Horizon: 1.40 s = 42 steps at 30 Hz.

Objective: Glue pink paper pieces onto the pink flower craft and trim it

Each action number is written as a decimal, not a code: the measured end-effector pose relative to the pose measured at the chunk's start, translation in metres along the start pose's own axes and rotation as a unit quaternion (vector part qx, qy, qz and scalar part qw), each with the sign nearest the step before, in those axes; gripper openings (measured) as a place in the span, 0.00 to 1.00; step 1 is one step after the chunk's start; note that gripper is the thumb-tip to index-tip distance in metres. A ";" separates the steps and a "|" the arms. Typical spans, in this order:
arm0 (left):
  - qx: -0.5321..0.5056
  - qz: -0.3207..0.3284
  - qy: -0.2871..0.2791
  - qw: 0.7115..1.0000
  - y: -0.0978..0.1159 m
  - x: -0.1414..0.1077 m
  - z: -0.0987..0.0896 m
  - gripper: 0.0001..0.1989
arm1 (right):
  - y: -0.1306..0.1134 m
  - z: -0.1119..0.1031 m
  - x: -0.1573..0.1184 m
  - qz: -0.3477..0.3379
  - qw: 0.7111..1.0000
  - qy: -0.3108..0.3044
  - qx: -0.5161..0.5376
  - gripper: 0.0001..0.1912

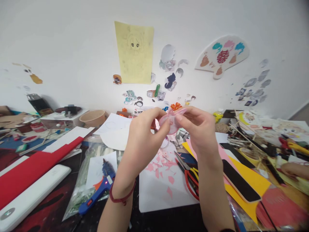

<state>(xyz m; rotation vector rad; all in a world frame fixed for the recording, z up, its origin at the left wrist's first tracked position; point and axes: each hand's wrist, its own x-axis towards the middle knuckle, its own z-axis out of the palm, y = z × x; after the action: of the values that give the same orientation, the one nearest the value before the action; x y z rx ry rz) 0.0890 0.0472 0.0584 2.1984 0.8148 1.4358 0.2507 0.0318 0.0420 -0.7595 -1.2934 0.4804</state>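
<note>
Between my two hands, raised over the table, is a small pink paper craft piece with a pointed part on top; its exact shape is partly covered by fingers. My left hand pinches its left side with thumb and fingers. On the other side, my right hand grips its upper right edge. Below lies a white sheet scattered with pink paper scraps. Red-handled scissors rest at the sheet's right edge.
A blue glue gun with a lit red light lies left on a plastic bag. Further left are red card and a long white device. A phone rests on yellow paper at right. Another person's hand shows far right.
</note>
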 end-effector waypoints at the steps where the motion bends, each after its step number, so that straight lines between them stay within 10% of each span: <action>1: -0.010 -0.005 -0.001 1.000 -0.001 0.000 0.000 0.07 | -0.001 0.000 0.000 0.006 1.000 -0.014 0.002 0.03; 42: -0.161 -0.034 0.056 0.985 -0.011 0.005 -0.002 0.05 | -0.009 -0.001 -0.008 0.026 0.995 -0.050 -0.082 0.02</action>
<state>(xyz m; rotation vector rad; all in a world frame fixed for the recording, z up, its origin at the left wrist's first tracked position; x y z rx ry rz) 0.0861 0.0585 0.0555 1.8476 0.6333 1.5470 0.2490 0.0199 0.0431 -0.9173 -1.4224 0.4634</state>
